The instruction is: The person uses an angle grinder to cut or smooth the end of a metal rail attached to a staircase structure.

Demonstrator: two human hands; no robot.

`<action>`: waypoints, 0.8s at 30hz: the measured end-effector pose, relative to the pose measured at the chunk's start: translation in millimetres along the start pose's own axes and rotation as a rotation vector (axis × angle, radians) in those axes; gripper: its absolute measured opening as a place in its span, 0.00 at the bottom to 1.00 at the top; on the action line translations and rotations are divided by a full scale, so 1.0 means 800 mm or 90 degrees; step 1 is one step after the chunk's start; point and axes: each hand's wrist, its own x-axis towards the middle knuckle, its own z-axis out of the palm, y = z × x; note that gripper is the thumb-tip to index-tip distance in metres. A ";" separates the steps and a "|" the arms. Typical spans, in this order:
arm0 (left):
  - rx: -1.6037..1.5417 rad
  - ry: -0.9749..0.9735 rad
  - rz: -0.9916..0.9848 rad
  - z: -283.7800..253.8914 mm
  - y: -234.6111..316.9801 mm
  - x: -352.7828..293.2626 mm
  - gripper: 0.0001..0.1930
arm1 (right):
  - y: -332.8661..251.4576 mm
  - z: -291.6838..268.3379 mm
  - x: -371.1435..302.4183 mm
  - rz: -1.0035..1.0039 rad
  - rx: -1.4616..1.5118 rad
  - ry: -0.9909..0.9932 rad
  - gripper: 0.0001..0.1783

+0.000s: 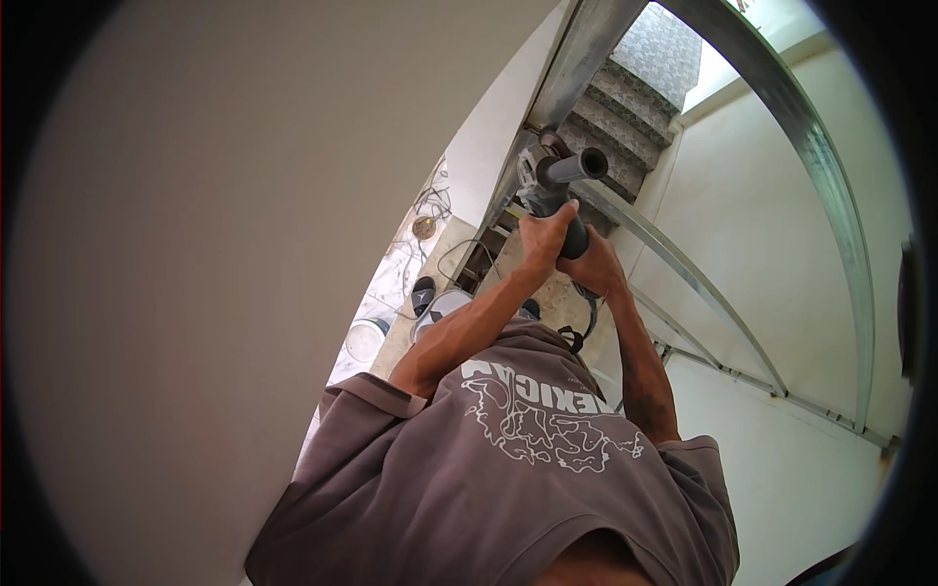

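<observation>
Both of my hands are wrapped around a grey and black angle grinder (563,203), held out in front of my body. My left hand (545,237) grips its body from the left side, thumb up along the casing. Behind it, my right hand (596,262) closes on the rear end. The tool's side handle (578,167) sticks out to the right, with no hand on it. Its head and brownish disc (553,145) are close to a metal beam (576,63); whether they touch I cannot tell.
A wall (215,273) fills the left side. Metal frame bars (699,269) cross on the right beside a pale wall (782,205). Stairs (625,112) lie beyond the tool. Below are a white bucket (367,340), loose cables (433,203) and my sandalled foot (423,294).
</observation>
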 end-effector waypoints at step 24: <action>-0.003 0.014 -0.051 0.002 0.002 0.000 0.16 | 0.004 0.000 0.002 -0.005 0.015 -0.009 0.36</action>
